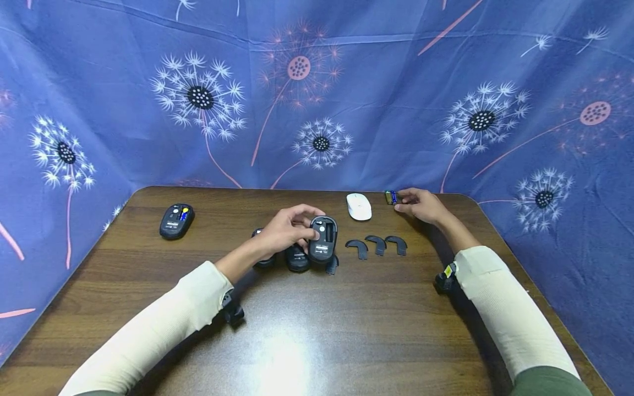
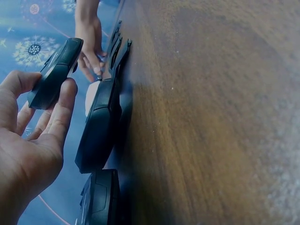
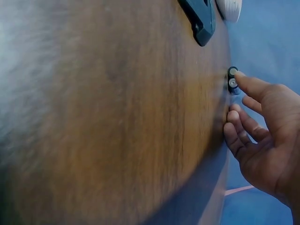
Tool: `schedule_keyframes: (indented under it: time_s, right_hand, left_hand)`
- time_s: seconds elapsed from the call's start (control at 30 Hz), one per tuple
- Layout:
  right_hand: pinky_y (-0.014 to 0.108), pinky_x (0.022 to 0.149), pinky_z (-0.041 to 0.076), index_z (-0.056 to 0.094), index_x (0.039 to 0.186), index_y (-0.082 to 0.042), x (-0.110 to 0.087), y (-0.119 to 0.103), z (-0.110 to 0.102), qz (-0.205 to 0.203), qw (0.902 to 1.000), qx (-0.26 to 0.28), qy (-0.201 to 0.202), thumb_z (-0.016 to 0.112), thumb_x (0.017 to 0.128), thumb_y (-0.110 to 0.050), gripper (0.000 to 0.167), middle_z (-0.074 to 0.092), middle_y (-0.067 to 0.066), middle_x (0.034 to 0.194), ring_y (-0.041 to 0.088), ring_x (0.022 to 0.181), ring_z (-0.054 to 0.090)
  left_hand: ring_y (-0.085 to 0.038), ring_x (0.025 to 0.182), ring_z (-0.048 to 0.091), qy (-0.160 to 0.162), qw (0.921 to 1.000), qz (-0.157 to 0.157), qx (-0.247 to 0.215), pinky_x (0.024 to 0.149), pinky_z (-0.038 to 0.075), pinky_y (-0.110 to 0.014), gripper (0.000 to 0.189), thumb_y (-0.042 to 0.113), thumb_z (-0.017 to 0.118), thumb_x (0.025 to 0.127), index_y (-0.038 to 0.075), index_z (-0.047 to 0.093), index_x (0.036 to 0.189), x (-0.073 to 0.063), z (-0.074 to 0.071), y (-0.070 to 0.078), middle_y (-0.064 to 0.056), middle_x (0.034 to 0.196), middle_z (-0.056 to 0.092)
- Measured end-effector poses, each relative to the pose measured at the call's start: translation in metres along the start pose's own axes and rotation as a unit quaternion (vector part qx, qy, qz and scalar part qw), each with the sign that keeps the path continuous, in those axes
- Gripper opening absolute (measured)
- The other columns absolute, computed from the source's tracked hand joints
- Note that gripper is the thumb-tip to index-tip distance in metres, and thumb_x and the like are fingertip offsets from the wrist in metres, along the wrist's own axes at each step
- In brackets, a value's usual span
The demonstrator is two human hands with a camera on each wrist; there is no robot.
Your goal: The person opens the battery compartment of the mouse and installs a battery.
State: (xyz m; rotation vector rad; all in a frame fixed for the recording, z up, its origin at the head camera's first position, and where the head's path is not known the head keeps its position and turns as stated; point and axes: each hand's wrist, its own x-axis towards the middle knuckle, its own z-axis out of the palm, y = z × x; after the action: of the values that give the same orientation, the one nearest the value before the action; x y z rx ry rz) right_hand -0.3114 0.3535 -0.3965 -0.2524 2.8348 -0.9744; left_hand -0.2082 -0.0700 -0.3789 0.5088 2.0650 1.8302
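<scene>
My left hand [image 1: 287, 231] pinches a black computer mouse [image 1: 324, 247] between thumb and fingers, raised over the table. The mouse's underside faces up, its battery slot uncovered and dark inside. In the left wrist view the same mouse [image 2: 55, 75] shows side-on at the fingertips. At the back edge, my right hand [image 1: 421, 206] reaches toward a small group of batteries [image 1: 391, 197]. The right wrist view shows a fingertip right at the end of one battery [image 3: 233, 72], the other fingers loosely bent beside the table edge.
Two more black mice [image 1: 297, 259] lie below the left hand, one partly covered by it. Several black curved battery covers [image 1: 376, 245] lie to their right. A white mouse [image 1: 359, 207] sits behind. Another black mouse [image 1: 176, 221], holding a battery, lies far left.
</scene>
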Motion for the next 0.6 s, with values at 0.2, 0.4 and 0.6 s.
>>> schedule_keyframes:
  time_s: [0.2, 0.4, 0.6]
  right_hand:
    - [0.066, 0.125, 0.048, 0.045, 0.166, 0.009, 0.009, -0.001, 0.000, 0.009, 0.9996, 0.009, -0.023, 0.069, 0.114, -0.025, 0.067, 0.058, 0.038, 0.153, 0.052, 0.144, 0.056]
    - [0.059, 0.117, 0.051, 0.044, 0.165, 0.011, 0.017, 0.002, 0.000, -0.004, 0.9993, 0.008, -0.036, 0.070, 0.113, -0.021, 0.067, 0.058, 0.038, 0.147, 0.050, 0.138, 0.056]
    - [0.059, 0.115, 0.051, 0.046, 0.165, 0.008, 0.022, 0.005, 0.001, -0.006, 0.9996, 0.000, -0.027, 0.073, 0.112, -0.020, 0.066, 0.059, 0.038, 0.142, 0.050, 0.133, 0.057]
  left_hand:
    - [-0.020, 0.083, 0.076, -0.003, 1.0000, -0.001, -0.005, 0.065, 0.071, -0.032, 0.053, -0.001, 0.077, 0.097, 0.005, 0.067, 0.149, 0.001, 0.000, 0.000, -0.019, 0.113, 0.079]
    - [-0.019, 0.083, 0.076, -0.004, 1.0000, 0.002, -0.004, 0.065, 0.071, -0.032, 0.053, -0.002, 0.076, 0.097, 0.004, 0.067, 0.148, 0.001, -0.001, -0.001, -0.019, 0.113, 0.079]
    - [-0.019, 0.084, 0.076, -0.006, 1.0000, 0.005, 0.004, 0.066, 0.071, -0.032, 0.053, -0.002, 0.077, 0.097, 0.004, 0.067, 0.148, 0.000, -0.001, -0.001, -0.018, 0.112, 0.079]
